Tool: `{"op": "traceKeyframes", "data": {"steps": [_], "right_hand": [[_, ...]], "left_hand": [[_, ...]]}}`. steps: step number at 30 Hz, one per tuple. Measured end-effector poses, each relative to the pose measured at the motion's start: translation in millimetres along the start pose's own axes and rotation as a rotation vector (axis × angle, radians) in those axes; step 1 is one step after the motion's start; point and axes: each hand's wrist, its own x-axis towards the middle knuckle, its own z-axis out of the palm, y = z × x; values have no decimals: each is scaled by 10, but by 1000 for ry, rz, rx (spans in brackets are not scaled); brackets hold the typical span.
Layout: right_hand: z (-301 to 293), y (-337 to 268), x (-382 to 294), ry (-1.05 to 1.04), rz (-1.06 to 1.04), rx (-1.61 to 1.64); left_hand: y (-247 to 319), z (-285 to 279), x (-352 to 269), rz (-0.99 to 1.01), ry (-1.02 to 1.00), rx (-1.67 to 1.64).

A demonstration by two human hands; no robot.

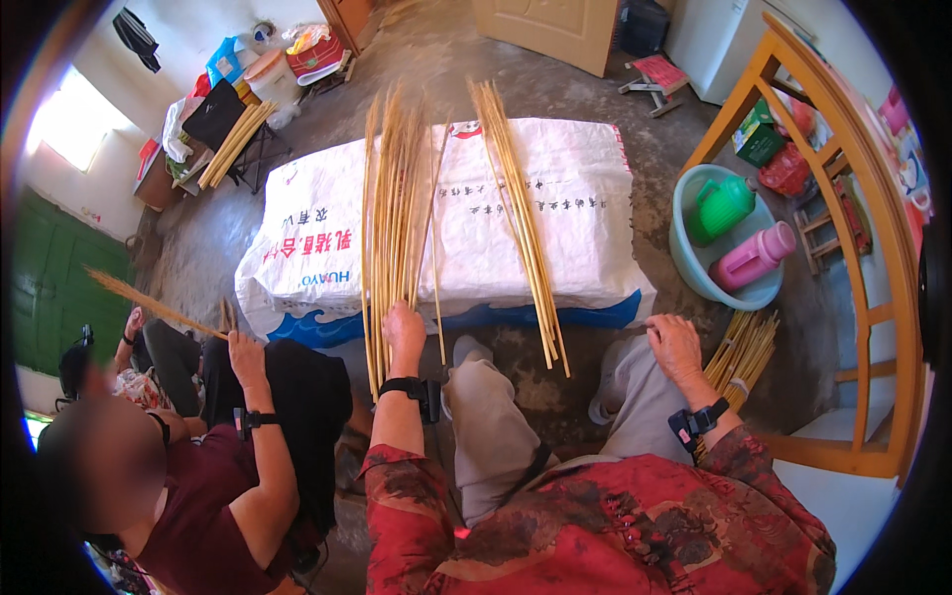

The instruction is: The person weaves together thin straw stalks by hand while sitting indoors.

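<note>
My left hand (pixel 405 332) is at the lower part of a loose spread of dry, straw-coloured stalks (pixel 394 223) with feathery tips. Its fingers are curled against the stalks, but whether they grip one is hidden. My right hand (pixel 673 346) rests on my right knee and holds nothing. A smaller group of stalks (pixel 524 230) lies further right, with its lower ends jutting past the near edge. Both groups lie on a low surface covered by a white woven sack (pixel 587 253) that bears printing. One thin stalk (pixel 436 275) lies apart, just right of the larger spread.
At left sits a co-worker whose hand (pixel 247 361) holds a feathery stalk (pixel 156 301). Beyond my right hand are a blue basin (pixel 688 264) with two flasks, tied stalks (pixel 740 353) on the floor and a wooden frame (pixel 855 245). More stalks (pixel 238 145) rest on a folding chair.
</note>
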Motion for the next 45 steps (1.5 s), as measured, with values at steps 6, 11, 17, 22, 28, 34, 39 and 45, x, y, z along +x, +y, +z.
{"op": "traceKeyframes", "data": {"steps": [6, 11, 17, 22, 28, 34, 39, 45], "right_hand": [[-3, -1, 2, 8, 3, -5], [-33, -27, 3, -4, -3, -1], [-43, -27, 1, -4, 11, 16], [-29, -25, 2, -6, 11, 22], [-43, -24, -8, -9, 34, 13], [-61, -44, -6, -20, 38, 33], [-25, -11, -20, 7, 30, 25], [-39, -26, -7, -24, 46, 22]], "left_hand": [[200, -35, 53, -7, -33, 80], [168, 87, 92, 75, -48, 131], [131, 167, 116, 111, -82, 147], [68, 233, 199, 88, -171, 125], [109, 361, 336, 66, -54, -268], [-243, 670, 443, 121, -77, -359], [-288, 622, 308, -180, -364, -924], [-36, 327, 164, -301, -511, -1175]]}}
